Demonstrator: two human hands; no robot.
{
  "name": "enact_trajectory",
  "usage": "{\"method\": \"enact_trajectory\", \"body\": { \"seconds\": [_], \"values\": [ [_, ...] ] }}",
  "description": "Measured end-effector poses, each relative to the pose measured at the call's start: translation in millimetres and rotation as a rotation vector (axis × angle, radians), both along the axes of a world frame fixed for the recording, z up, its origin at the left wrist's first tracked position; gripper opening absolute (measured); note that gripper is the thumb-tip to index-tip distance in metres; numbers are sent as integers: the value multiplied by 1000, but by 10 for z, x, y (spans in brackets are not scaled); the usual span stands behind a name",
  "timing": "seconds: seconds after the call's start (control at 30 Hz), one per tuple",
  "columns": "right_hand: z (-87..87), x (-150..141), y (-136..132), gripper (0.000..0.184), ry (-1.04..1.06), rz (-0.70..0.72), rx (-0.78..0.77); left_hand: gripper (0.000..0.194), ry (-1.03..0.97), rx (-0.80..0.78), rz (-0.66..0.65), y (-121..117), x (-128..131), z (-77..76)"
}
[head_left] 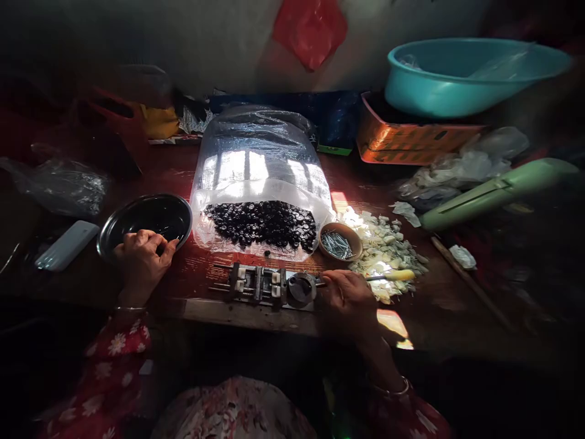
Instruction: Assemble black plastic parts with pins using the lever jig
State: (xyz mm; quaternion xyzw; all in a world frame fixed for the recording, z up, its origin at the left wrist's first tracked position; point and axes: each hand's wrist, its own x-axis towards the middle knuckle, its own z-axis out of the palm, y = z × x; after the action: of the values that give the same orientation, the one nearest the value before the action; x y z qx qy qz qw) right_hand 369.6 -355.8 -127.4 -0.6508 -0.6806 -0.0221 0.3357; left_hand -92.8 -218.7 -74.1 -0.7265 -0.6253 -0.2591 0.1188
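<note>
My left hand reaches over the near rim of a shiny metal bowl. Its fingers are bent and drawn together; whatever they may pinch is too small to make out. At the table's front edge lies a small metal clamping jig with rods, white blocks and a round dark part. Beside its right end, my right hand is closed around a thin rod with a yellow handle. The rod's left end meets the jig. Behind the jig, many small black round parts lie at the mouth of a clear plastic bag.
A small round bowl of metal pins or screws stands beside a heap of pale small pieces. A turquoise basin rests on an orange basket. Right lies a green long object, left a white phone-like slab.
</note>
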Motion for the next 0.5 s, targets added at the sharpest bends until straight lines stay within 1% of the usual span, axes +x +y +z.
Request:
{"method": "enact_trajectory", "body": {
  "seconds": [0.1,0.17,0.2,0.23,0.27,0.3,0.37,0.4,0.43,0.47,0.5],
  "values": [
    [128,-162,134,23,78,48,-19,34,-36,25,41,10,41,10],
    [192,-300,265,22,134,127,-42,32,-67,67,85,21,100,31],
    [214,-375,347,22,154,172,-58,30,-80,99,91,25,154,40],
    [229,-452,438,21,163,214,-72,28,-89,127,68,28,233,45],
    [240,-532,536,21,158,246,-92,27,-93,141,11,32,337,45],
    [248,-611,639,20,142,270,-116,25,-91,138,-77,40,466,37],
    [259,-765,843,19,85,297,-191,20,-60,27,-331,79,776,2],
    [264,-835,938,20,48,302,-241,16,-30,-46,-435,114,940,-25],
    [269,-898,1024,20,6,300,-296,13,2,-127,-497,160,1097,-56],
    [273,-951,1099,20,-36,295,-351,10,42,-216,-514,214,1239,-90],
    [276,-992,1162,18,-74,290,-400,8,75,-301,-500,273,1358,-125]
  ]
}}
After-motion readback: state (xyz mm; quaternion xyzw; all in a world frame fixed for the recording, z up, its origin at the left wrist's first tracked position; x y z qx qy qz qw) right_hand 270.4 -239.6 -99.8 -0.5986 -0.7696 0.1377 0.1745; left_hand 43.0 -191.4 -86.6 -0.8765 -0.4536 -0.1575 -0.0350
